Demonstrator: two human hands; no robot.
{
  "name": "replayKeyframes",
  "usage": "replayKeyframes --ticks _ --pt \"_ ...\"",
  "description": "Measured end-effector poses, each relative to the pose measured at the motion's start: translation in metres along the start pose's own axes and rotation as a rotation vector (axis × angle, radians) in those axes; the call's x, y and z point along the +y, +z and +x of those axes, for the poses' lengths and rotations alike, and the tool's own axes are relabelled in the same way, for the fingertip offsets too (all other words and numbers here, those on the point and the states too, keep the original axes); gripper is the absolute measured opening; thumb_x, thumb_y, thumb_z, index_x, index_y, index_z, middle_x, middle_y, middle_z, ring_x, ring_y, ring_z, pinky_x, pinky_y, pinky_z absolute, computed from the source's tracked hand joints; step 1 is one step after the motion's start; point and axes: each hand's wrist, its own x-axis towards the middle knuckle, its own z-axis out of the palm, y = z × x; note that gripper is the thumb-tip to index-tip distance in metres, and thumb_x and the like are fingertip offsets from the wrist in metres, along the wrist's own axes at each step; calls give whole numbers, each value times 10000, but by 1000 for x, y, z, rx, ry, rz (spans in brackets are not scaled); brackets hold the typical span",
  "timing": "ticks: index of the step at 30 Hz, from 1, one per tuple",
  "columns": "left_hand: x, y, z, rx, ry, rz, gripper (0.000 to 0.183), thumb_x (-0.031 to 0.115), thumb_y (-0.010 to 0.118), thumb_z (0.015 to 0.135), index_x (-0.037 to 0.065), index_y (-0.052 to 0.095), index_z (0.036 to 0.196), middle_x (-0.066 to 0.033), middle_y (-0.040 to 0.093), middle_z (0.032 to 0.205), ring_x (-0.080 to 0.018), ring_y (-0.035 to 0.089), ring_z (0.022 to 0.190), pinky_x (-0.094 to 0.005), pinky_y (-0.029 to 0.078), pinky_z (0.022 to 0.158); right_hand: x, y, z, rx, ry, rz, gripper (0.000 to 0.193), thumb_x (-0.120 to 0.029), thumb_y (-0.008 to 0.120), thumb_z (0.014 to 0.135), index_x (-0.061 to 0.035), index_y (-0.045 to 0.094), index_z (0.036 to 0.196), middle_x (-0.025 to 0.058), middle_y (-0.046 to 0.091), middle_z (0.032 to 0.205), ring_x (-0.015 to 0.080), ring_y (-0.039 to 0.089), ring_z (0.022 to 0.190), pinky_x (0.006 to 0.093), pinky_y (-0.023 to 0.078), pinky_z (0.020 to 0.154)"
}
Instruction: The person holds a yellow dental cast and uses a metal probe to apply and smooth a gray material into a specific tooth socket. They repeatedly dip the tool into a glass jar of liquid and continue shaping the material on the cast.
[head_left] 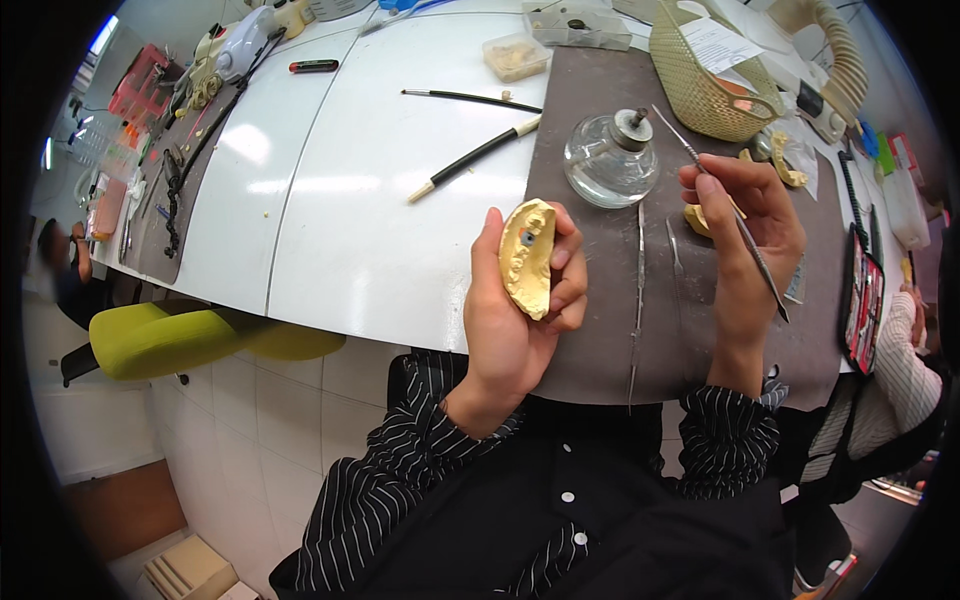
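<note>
A yellow plaster dental cast [530, 262] with a row of teeth and one small blue-grey spot rests in my left hand [505, 310], thumb on one side and fingers around the other. My right hand [745, 225] pinches a thin metal dental carving tool [742, 232] like a pen; its slender tip points up and left, its blade end down past the palm. The tool and the cast are apart. Between and beyond my hands stands a glass spirit burner [612, 158] holding clear liquid. Another yellow cast piece [697, 220] is partly hidden behind my right hand.
Slim metal instruments [640, 290] lie on the grey mat [590, 350]. Two dark-handled brushes [475, 158] rest on the white table. Farther back are a woven basket [700, 85] and a clear box [516, 58]. An instrument case [862, 310] and another person's sleeve [905, 350] are at right.
</note>
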Motion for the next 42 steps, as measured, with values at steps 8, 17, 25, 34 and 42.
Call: replayKeyframes --ticks 8,17,25,34,42 --pt "5 -3 3 -43 -53 -11 473 451 193 944 54 450 939 -2 356 745 -65 289 516 -200 222 403 4 2 1 -10 -70 -41 133 21 591 801 37 610 932 79 624 864 145 613 838 252 474 780" --pt "4 -3 3 -29 -59 -52 483 451 189 949 47 453 962 -5 361 756 -69 303 541 -198 244 418 0 2 1 -4 -57 -50 138 16 587 806 44 603 940 103 632 869 149 618 842 237 475 778" --pt "2 -1 2 -14 -14 -12 503 449 184 956 27 452 1005 -19 372 776 -81 332 564 -214 291 424 1 2 1 -17 -69 -63 133 12 582 810 40 598 939 96 634 867 138 616 839 223 470 760" --pt "1 1 2 -14 -10 -21 431 399 222 959 25 428 1016 -18 364 787 -67 332 560 -173 298 369 2 1 2 -30 -74 -35 134 22 584 810 39 594 942 91 630 883 140 615 855 221 468 768" --pt "0 1 3 -13 -12 -35 424 392 226 960 21 424 1013 -19 366 784 -68 329 553 -172 303 359 2 1 1 -31 -61 4 142 34 585 806 41 591 947 90 622 900 140 616 858 219 469 763"
